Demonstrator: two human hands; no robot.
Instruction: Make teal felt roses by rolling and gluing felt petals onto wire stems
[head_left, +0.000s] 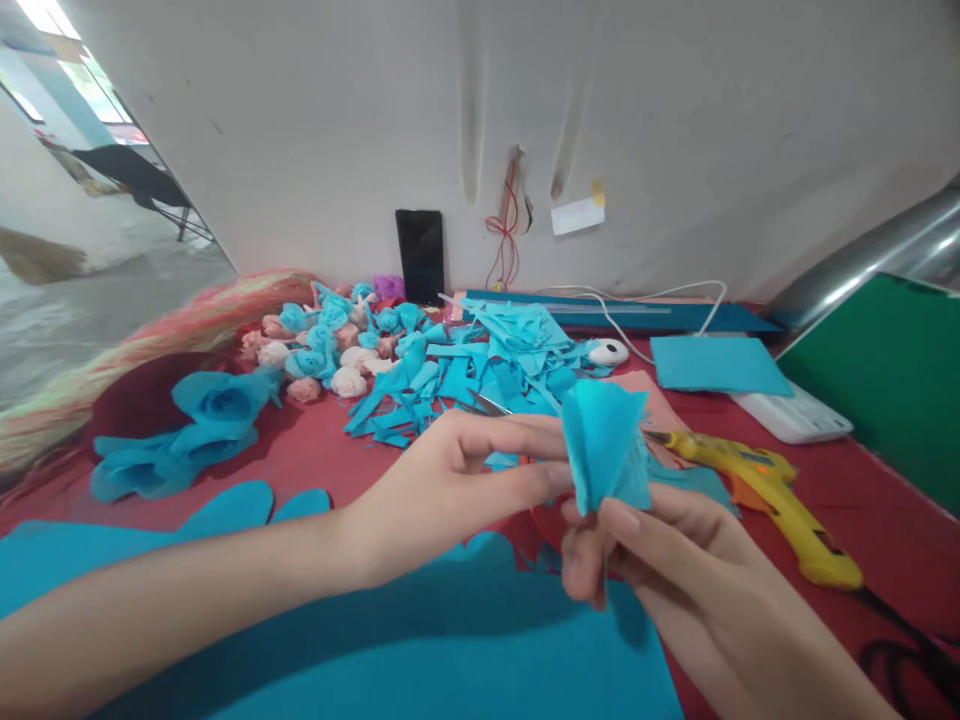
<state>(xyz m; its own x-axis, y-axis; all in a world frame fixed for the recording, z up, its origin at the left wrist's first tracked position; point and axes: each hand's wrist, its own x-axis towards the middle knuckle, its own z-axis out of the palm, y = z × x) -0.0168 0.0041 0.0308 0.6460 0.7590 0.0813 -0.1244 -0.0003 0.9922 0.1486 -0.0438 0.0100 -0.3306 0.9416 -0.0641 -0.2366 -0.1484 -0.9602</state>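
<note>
A half-formed blue paper flower (602, 440), rolled into a cone that flares at the top, is held up in front of me. My right hand (675, 550) pinches its narrow base between thumb and fingers. From the left, my left hand (465, 490) has its thumb and fingers closed at the flower's side edge. Under both hands lies a large blue sheet (420, 640) with scalloped cuts along its far edge. A yellow hot glue gun (772, 500) rests to the right of my right hand, its nozzle pointing toward the flower.
Blue scraps (480, 360) are heaped behind my hands, with scissors (489, 403) partly buried. Small pink and blue roses (322, 345) and larger blue flowers (187, 430) lie left. A phone (421, 257) leans on the wall. A blue stack (716, 364) covers a white device (795, 408).
</note>
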